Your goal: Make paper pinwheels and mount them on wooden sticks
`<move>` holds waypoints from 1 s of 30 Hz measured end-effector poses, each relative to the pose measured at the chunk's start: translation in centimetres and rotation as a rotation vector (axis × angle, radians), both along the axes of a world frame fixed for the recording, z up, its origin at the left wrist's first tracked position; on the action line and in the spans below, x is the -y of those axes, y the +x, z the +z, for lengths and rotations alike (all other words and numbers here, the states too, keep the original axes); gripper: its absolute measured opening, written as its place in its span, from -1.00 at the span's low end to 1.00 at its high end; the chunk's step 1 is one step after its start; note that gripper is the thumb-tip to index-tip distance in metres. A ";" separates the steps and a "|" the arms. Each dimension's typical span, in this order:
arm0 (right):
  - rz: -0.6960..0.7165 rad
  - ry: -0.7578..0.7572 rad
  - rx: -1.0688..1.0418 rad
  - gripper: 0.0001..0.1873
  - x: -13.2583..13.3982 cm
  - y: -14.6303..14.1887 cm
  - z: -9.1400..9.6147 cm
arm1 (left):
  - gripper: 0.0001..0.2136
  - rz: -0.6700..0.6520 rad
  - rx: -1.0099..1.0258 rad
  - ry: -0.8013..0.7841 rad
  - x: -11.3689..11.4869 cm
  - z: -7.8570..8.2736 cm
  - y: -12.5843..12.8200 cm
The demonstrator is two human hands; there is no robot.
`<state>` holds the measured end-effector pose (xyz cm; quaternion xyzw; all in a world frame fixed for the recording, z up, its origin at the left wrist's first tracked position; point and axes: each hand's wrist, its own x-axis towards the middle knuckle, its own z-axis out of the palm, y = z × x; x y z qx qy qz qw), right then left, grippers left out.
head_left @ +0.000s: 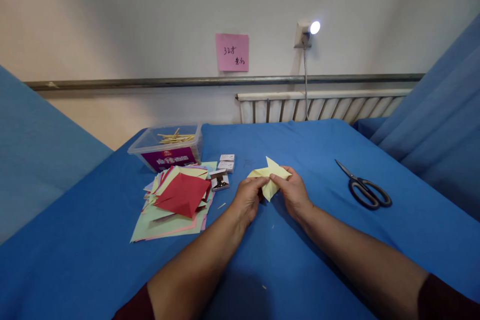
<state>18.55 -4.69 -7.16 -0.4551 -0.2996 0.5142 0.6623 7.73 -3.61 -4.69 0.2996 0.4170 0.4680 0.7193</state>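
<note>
A pale yellow paper pinwheel (270, 174) with pointed, folded blades is held between my two hands above the blue cloth. My left hand (249, 197) is closed on its left side, the thumb pressing near the middle. On the other side, my right hand (295, 191) pinches it with the thumb close to the centre and the fingers behind. What the fingers do underneath the paper is hidden. Left of my hands lies a small open box (219, 180) with little brass-coloured pieces in it.
A stack of coloured paper (182, 195) lies at left, before a clear plastic tub (168, 147) of thin wooden sticks. Small white boxes (226, 162) sit beside it. Black-handled scissors (363, 187) lie at right. Blue curtains (431, 95) hang at both sides.
</note>
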 end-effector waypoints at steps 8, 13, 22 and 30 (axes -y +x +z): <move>-0.114 0.345 0.576 -0.38 0.0 1.1 -0.4 | -0.76 0.082 0.140 -0.130 -1.9 1.1 -1.9; -0.101 0.621 1.054 -0.44 1.2 1.4 0.5 | -0.75 0.061 0.187 -0.149 -1.8 1.8 -2.2; -0.063 0.571 1.022 -0.90 0.6 1.9 0.4 | -0.77 0.036 0.128 -0.075 -1.7 0.8 -2.0; -0.047 0.622 1.094 -0.86 0.6 1.9 0.7 | -0.77 -0.002 0.094 -0.060 -1.8 -0.2 -1.9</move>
